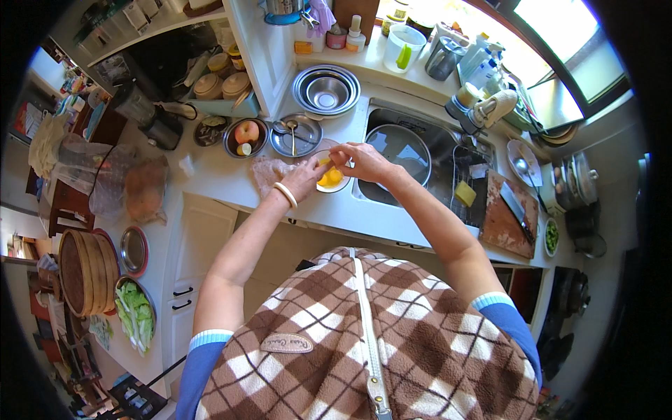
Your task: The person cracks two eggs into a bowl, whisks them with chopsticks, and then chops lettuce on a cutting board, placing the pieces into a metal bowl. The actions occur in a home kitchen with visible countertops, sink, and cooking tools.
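Observation:
A bowl (pixel 344 185) with several raw egg yolks (pixel 331 177) in it stands on the white counter, left of the sink. Over its left rim is my left hand (pixel 300 181), with a pale bangle at the wrist. My right hand (pixel 367 160) bends over the bowl from the right, thumb and fingers drawn together. The fingertips of both hands meet above the yolks. Whether a piece of shell or anything else is between them is too small to tell. A crumpled pinkish plastic bag (pixel 268 173) lies beside my left hand.
Behind the bowl are a metal plate with spoons (pixel 296 136), a bowl holding an apple (pixel 247 132) and nested steel basins (pixel 326 90). The sink (pixel 441 123) holds a glass lid (pixel 399 152). Rightward, a kitchen knife (pixel 515 207) lies on a wooden cutting board (pixel 496 223).

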`<state>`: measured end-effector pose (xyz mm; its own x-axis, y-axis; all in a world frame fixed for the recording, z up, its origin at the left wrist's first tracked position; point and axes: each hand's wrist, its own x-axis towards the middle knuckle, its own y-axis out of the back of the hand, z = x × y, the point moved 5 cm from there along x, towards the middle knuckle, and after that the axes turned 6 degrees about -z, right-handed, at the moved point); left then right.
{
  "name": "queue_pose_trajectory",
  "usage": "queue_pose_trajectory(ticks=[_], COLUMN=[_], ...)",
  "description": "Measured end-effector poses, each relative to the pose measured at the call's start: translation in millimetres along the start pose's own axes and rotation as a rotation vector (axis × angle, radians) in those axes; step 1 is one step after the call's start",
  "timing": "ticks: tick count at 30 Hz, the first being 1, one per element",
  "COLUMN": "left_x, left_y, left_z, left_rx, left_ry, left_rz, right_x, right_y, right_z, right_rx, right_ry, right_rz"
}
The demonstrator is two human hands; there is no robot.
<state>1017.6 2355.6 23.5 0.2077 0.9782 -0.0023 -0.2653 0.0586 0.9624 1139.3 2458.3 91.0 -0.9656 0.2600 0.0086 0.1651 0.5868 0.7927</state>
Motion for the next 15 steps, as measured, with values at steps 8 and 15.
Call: queue_pose_trajectory(ticks=[8, 15], left_x=[0, -6], left_y=[10, 19], left_z=[8, 7], left_rx=[-0.085, -0.057], left_ry=[-0.074, -0.104], left_rz=[0.068, 0.102], right_x=[4, 7], right_y=[-3, 1], right_z=[-8, -14], right_rx=[-0.054, -0.111], right_ry=[0.028, 0.032], right_rz=[-0.017, -0.034])
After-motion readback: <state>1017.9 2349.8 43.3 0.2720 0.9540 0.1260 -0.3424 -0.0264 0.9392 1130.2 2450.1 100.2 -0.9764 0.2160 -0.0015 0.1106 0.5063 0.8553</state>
